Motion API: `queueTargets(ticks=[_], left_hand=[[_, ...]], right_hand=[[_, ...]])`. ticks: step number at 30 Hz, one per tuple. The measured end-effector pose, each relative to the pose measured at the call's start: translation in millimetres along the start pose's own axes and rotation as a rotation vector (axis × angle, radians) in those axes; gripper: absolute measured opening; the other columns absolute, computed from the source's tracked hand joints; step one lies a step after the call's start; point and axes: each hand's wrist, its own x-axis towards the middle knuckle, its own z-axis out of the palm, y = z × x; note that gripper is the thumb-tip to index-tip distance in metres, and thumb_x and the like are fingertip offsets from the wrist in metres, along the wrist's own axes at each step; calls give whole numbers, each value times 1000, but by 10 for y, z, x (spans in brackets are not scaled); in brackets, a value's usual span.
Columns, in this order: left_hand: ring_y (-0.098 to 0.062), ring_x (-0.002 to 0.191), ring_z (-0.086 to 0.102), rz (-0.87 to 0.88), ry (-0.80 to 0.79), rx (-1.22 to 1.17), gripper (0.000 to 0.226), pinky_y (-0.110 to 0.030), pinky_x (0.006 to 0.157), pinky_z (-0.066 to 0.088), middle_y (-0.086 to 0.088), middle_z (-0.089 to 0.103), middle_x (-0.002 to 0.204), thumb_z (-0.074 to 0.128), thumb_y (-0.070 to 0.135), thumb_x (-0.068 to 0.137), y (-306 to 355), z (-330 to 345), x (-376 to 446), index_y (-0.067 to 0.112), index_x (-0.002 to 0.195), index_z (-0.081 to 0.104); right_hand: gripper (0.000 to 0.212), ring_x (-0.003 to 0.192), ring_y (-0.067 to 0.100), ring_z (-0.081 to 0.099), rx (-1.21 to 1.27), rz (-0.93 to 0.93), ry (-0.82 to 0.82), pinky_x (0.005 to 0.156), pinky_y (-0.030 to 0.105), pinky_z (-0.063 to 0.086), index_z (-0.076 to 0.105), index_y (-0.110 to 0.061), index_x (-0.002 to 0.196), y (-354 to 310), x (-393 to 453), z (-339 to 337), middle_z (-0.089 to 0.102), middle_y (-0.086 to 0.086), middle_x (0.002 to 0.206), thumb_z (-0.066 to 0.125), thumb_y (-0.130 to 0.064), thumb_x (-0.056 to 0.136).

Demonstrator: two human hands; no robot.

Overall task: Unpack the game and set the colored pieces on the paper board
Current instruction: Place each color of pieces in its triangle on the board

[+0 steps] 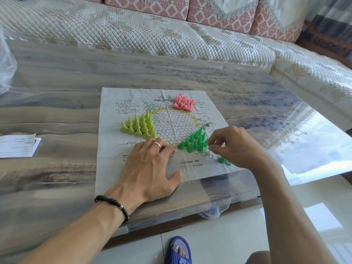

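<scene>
A paper board [171,122] with a printed star of circles lies flat on the table. Several yellow-green cone pieces [140,126] stand upright on its left point. Pink pieces [183,103] lie in a loose heap at the top. Dark green cones [196,141] stand in rows on the lower right point. My right hand [234,147] pinches a green piece at the right end of those rows. A few loose green pieces [224,161] lie under that hand near the board's corner. My left hand [150,164], with a ring, rests flat on the board's lower edge.
A marble-patterned table [57,103] with a glossy cover holds folded white papers [17,144] at the left edge and a clear plastic bag [5,73] at far left. A quilted sofa [133,31] runs behind. A crumpled clear bag [215,208] lies below the table's near edge.
</scene>
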Motion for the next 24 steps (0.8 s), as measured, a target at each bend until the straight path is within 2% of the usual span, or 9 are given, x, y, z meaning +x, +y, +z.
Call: queueTargets(ticks=[5, 9, 12, 15, 19, 24], left_hand=[[-17, 106, 48, -2, 5, -3, 61, -36, 96, 40, 5, 56, 112, 42, 62, 75, 2, -1, -2, 22, 116, 61], [-18, 107, 48, -2, 2, -3, 62, -36, 96, 40, 5, 56, 113, 42, 62, 74, 3, 4, -6, 22, 117, 61], [-18, 107, 48, -2, 2, -2, 61, -36, 96, 39, 5, 56, 113, 42, 62, 75, 2, 4, -2, 22, 116, 61], [-18, 105, 49, -2, 8, -3, 60, -36, 95, 40, 5, 56, 112, 42, 62, 75, 2, 8, 0, 22, 115, 62], [-18, 104, 49, 1, 13, -2, 59, -36, 94, 41, 5, 56, 110, 42, 62, 74, 2, 8, -3, 22, 112, 63], [-18, 105, 49, 2, 10, 4, 60, -37, 95, 39, 5, 56, 111, 41, 63, 74, 0, 3, 4, 22, 112, 62]], right_hand=[[7, 61, 6, 60, 107, -32, 123, 62, 29, 52, 61, -23, 85, -18, -23, 30, 67, -5, 68, 63, -16, 84], [18, 64, 6, 64, 175, 1, 151, 64, 27, 54, 60, -21, 87, -72, -26, 72, 68, -6, 67, 74, -16, 76], [13, 66, 6, 64, 167, -1, 174, 67, 23, 55, 68, -19, 82, -91, -18, 86, 67, -6, 67, 77, -16, 74], [12, 69, 2, 60, 111, -52, 157, 66, 12, 48, 74, -18, 91, -106, -11, 108, 67, -9, 72, 71, -15, 80], [14, 74, 7, 59, 9, -89, 77, 74, 25, 51, 75, -20, 94, -127, -9, 166, 65, -10, 74, 66, -17, 83], [2, 63, 2, 52, -15, -102, 72, 63, 22, 44, 70, -22, 81, -171, 7, 165, 59, -11, 63, 70, -20, 80]])
